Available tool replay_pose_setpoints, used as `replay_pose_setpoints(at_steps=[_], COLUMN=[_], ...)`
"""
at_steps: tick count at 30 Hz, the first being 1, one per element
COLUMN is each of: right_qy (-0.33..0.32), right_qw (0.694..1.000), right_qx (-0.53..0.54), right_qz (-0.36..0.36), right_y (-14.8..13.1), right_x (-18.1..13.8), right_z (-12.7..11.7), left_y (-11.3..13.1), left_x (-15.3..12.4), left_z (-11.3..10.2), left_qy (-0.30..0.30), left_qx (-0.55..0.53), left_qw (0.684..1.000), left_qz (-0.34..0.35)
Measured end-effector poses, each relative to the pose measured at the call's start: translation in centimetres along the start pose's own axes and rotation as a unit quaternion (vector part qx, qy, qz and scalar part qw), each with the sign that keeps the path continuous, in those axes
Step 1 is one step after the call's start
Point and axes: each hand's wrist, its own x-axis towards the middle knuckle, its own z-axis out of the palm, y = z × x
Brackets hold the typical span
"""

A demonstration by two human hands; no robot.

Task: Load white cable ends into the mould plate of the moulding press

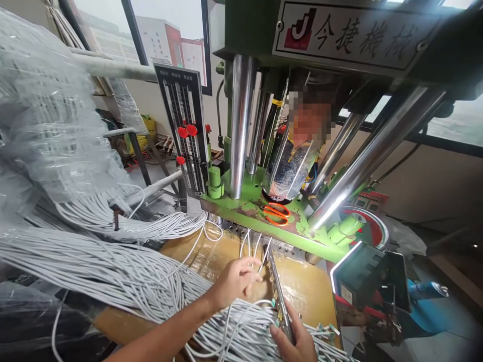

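My left hand [237, 279] is closed over the work board [313, 289], its fingers curled at one of several thin white cables [266, 254] that run down from the press. My right hand [296, 337] grips the near end of a long narrow metal mould bar [278, 286], thumb on one side and fingers on the other. The bar lies tilted, its far end by the press's lower plate. Small greenish cable ends show along its left side. Below both hands spreads a thick heap of white cables [166, 281]; part of it is hidden under my left forearm.
The green press [222, 208] stands ahead with shiny columns [241, 125]. Orange-handled scissors [277, 213] lie on its plate. Plastic-wrapped cable bundles [56, 110] hang at left. A dark box [358, 276] and a blue spray can [428, 290] are at right. Another person is behind the press.
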Motion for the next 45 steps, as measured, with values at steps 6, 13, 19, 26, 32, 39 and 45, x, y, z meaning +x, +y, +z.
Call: replay_pose_setpoints(at_steps=[6, 13, 19, 26, 32, 39, 45], right_qy=[-0.025, -0.029, -0.031, -0.021, -0.009, -0.018, -0.024], right_qw=[1.000, 0.999, 0.999, 0.999, 0.999, 0.999, 1.000], right_qx=[-0.005, -0.013, -0.016, -0.046, -0.044, -0.029, -0.004], right_qz=[0.002, 0.015, 0.019, 0.013, 0.016, 0.014, 0.006], right_y=[-0.9, -0.5, -0.5, 0.3, -0.4, -0.5, 0.1], right_x=[-0.2, -0.3, -0.3, -0.2, -0.3, -0.2, -0.4], right_z=[-0.1, 0.0, -0.1, -0.1, 0.0, 0.0, -2.4], left_y=[0.5, -0.7, -1.4, -1.6, 0.6, 0.5, 2.7], left_x=[0.4, 1.5, 1.4, 1.9, -0.1, -2.8, -0.9], left_z=[0.5, 0.5, 0.3, 0.7, -0.1, -1.9, -2.7], left_qy=[-0.124, -0.149, -0.131, -0.123, -0.068, 0.063, 0.119], left_qx=[0.242, 0.278, 0.261, 0.264, 0.210, 0.190, -0.065], left_qw=[0.946, 0.927, 0.937, 0.937, 0.974, 0.980, 0.991], left_qz=[0.174, 0.201, 0.193, 0.191, 0.056, -0.005, 0.015])
